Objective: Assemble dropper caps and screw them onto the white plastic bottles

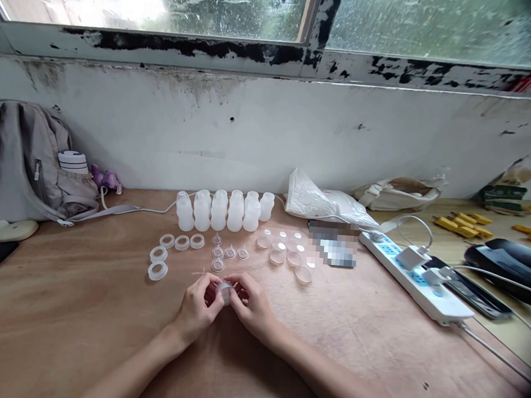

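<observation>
My left hand (pixel 197 304) and my right hand (pixel 251 305) meet over the wooden table at front centre. Between their fingertips they grip a small clear round plastic cap (pixel 224 289), partly hidden by the thumbs and fingers. Just beyond them lie several clear silicone teats (pixel 217 264). To the left of these are several translucent screw rings (pixel 157 270), and to the right several clear shallow discs (pixel 303 275) with smaller round pieces (pixel 282 234) by them. Frosted small bottles (pixel 219 211) stand upright in a cluster farther back.
A white power strip (pixel 418 281) with plugged-in chargers and cables lies at right, near a dark phone (pixel 470 289). White plastic bags (pixel 320 200) sit against the wall. A grey backpack (pixel 25 155) stands at left, with yellow pieces (pixel 463 225) at far right.
</observation>
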`<control>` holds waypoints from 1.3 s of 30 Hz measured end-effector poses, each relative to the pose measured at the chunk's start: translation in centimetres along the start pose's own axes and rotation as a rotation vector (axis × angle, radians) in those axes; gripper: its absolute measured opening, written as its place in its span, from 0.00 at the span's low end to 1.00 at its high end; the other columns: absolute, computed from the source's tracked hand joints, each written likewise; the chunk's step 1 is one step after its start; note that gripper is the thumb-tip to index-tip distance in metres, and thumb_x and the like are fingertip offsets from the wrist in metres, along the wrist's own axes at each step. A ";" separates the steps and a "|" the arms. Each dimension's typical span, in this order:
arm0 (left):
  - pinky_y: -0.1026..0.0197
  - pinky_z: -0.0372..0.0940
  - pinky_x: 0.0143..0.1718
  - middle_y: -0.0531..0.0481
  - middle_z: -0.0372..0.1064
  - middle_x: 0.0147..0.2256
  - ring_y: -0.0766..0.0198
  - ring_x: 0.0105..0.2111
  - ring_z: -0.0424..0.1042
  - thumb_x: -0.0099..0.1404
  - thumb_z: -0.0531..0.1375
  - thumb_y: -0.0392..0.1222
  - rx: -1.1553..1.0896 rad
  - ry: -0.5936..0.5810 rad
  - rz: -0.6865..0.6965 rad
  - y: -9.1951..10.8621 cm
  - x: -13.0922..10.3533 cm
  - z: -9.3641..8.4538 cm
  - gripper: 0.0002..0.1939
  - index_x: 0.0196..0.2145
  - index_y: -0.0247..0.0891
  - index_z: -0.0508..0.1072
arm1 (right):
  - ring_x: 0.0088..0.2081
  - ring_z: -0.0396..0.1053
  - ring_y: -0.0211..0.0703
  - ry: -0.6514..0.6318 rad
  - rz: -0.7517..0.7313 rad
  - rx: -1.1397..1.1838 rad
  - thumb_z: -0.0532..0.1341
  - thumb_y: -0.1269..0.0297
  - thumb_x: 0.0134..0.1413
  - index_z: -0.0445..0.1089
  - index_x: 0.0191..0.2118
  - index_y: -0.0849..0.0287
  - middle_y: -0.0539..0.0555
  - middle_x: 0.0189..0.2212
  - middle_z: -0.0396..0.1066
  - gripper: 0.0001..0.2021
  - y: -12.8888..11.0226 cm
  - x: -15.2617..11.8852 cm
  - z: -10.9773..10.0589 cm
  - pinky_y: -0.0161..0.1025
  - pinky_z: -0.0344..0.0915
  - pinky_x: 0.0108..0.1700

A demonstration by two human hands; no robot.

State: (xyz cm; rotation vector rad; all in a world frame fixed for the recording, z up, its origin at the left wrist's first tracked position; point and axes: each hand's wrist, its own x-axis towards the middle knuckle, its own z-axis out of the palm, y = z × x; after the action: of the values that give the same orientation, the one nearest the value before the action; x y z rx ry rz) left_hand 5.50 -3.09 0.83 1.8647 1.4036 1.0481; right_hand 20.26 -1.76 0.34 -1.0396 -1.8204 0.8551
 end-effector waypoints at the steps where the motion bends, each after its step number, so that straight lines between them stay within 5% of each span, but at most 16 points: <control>1: 0.66 0.62 0.27 0.52 0.66 0.27 0.67 0.25 0.66 0.58 0.51 0.39 0.009 0.011 -0.003 0.0 -0.1 0.0 0.04 0.32 0.38 0.63 | 0.28 0.62 0.36 -0.011 0.000 0.006 0.52 0.69 0.52 0.65 0.37 0.59 0.52 0.30 0.66 0.07 -0.1 0.0 0.0 0.34 0.60 0.30; 12: 0.67 0.55 0.23 0.58 0.55 0.20 0.68 0.20 0.59 0.54 0.49 0.34 0.156 -0.008 0.029 -0.1 -0.7 0.4 0.03 0.26 0.40 0.55 | 0.21 0.56 0.33 -0.061 -0.015 0.002 0.54 0.69 0.50 0.61 0.24 0.59 0.46 0.18 0.59 0.06 -0.6 -0.3 0.3 0.31 0.54 0.23; 21: 0.67 0.60 0.26 0.55 0.62 0.26 0.68 0.23 0.66 0.59 0.51 0.41 -0.090 0.031 -0.086 0.1 0.1 0.0 0.04 0.30 0.39 0.59 | 0.25 0.62 0.36 -0.047 0.073 0.131 0.54 0.65 0.52 0.64 0.41 0.58 0.51 0.29 0.67 0.09 -0.6 -0.1 -0.1 0.33 0.60 0.28; 30: 0.67 0.55 0.22 0.58 0.58 0.17 0.68 0.18 0.61 0.59 0.51 0.45 0.027 -0.010 -0.067 0.3 0.2 -0.5 0.07 0.29 0.40 0.60 | 0.28 0.64 0.37 -0.073 0.133 0.246 0.54 0.63 0.53 0.63 0.40 0.57 0.51 0.29 0.67 0.08 -0.5 -0.5 0.5 0.34 0.62 0.29; 39: 0.67 0.57 0.22 0.55 0.62 0.21 0.69 0.19 0.63 0.59 0.50 0.44 -0.009 -0.071 -0.070 0.1 0.4 -0.3 0.08 0.26 0.38 0.62 | 0.29 0.66 0.38 0.057 0.163 0.232 0.56 0.60 0.52 0.66 0.37 0.58 0.52 0.30 0.69 0.09 0.0 -0.2 0.4 0.35 0.64 0.31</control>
State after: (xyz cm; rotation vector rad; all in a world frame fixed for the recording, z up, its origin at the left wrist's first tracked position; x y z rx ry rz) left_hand 5.36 -2.78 1.15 1.8154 1.4106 0.9431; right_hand 19.92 -2.01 0.09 -1.0609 -1.5623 1.0952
